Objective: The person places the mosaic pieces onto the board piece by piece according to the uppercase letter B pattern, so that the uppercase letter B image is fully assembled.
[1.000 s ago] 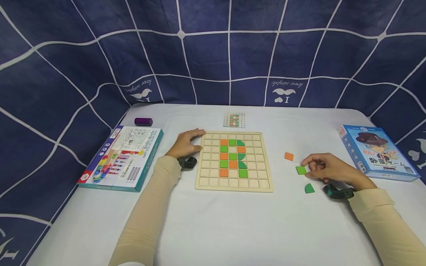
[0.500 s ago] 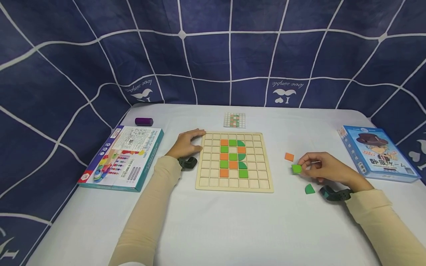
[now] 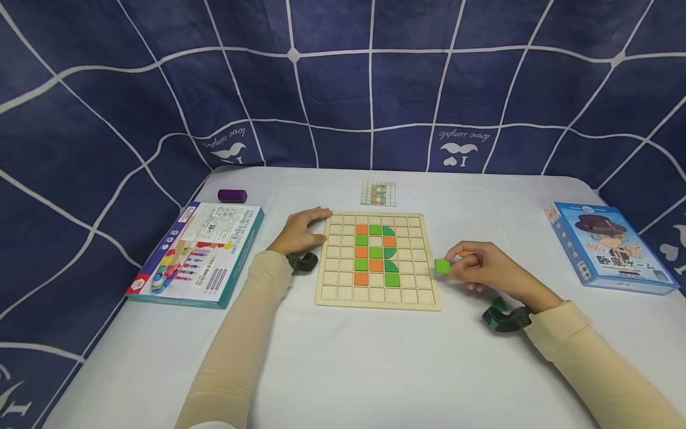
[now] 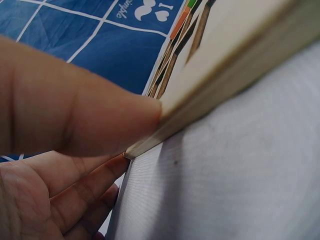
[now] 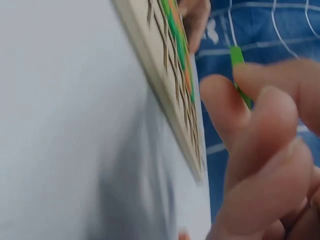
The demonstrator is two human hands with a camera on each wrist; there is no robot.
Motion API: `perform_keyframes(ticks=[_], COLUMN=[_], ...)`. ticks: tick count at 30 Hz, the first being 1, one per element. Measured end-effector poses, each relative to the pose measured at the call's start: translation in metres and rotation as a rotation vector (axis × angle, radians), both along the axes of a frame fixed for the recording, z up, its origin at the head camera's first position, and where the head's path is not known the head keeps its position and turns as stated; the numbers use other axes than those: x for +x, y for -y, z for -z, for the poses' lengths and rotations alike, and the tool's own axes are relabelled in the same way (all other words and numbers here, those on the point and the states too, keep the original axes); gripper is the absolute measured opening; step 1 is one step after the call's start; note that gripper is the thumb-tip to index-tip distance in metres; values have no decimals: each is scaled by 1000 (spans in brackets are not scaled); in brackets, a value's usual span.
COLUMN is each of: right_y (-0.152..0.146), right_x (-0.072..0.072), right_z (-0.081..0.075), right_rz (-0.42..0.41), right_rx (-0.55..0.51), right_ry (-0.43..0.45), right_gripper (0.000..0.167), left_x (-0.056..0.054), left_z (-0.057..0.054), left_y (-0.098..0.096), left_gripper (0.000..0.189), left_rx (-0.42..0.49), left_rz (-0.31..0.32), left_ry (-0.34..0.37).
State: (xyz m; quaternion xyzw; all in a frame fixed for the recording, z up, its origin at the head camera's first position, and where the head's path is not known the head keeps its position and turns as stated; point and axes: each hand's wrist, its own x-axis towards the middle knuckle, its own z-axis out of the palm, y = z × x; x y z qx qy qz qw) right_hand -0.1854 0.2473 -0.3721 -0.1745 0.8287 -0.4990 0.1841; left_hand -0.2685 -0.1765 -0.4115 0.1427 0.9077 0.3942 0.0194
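Note:
A wooden grid board (image 3: 412, 285) lies mid-table, with orange, green and dark green tiles set in its middle columns. My left hand (image 3: 299, 232) rests against the board's left edge; in the left wrist view the thumb (image 4: 110, 117) touches the side and the other fingers reach toward the corner. Between thumb and index finger, my right hand (image 3: 485, 268) pinches a light green square tile (image 3: 442, 266), held right at the board's right edge. Partly behind that hand is an orange square tile (image 3: 465, 254). A dark green quarter-round tile (image 3: 499, 304) is partly covered by the wristband.
Beyond the board lies a small pattern card (image 3: 379, 193). At left are a toy box (image 3: 198, 256) and a purple cylinder (image 3: 232, 196). A blue game box (image 3: 611, 247) sits at right. A dark blue checked cloth (image 3: 332, 89) hangs behind the white table.
My right hand has lifted the light green tile from the table and carried it left to the board's edge. The left hand has stayed in place.

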Motion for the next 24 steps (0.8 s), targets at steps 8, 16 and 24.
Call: perform_keyframes(ticks=[8, 16, 24], right_y=[36, 62, 84], right_x=[-1, -2, -2], right_z=[3, 11, 17], right_rz=[4, -29, -81], right_rx=[-66, -91, -96], right_ry=[78, 74, 56], right_gripper=[32, 34, 32], left_x=[0, 0, 0], left_z=[-3, -2, -1], left_y=[-1, -1, 1], left_gripper=[67, 67, 67], left_rx=[-3, 0, -8], left_rz=[-1, -2, 1], left_ry=[0, 4, 0])
